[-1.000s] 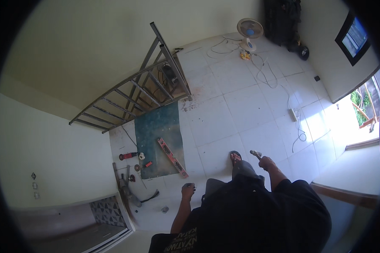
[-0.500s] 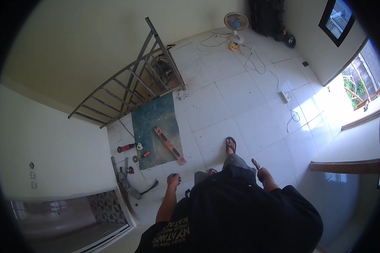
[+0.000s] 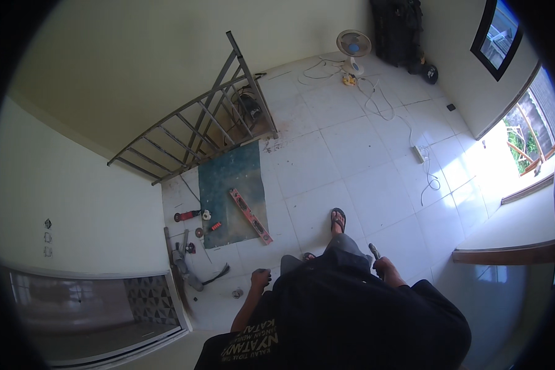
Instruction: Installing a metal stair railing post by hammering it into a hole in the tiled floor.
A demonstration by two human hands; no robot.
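My right hand (image 3: 385, 269) grips a metal tool (image 3: 374, 250) that looks like a hammer, held low at my right side. My left hand (image 3: 261, 279) hangs at my left with curled fingers; what they hold, if anything, is too small to make out. Below and ahead, my sandalled foot (image 3: 337, 220) rests on the white tiles (image 3: 376, 185). A red spirit level (image 3: 250, 216) lies on a green mat (image 3: 219, 165). Beside the mat lie a red power tool (image 3: 187, 216), a small orange item (image 3: 215, 226) and several grey tools (image 3: 191, 277).
A grey metal ladder-like frame (image 3: 191, 126) stands along the back wall. Beyond are a fan (image 3: 353, 44), a yellow tool (image 3: 349, 80) with cables, and a black bag (image 3: 394, 31). A power strip (image 3: 419, 154) lies near the bright doorway (image 3: 521, 142) at right.
The view has shifted slightly as my body moves along. My right hand with the tool has lowered and drawn in beside my leg; my left hand has shifted a little left.
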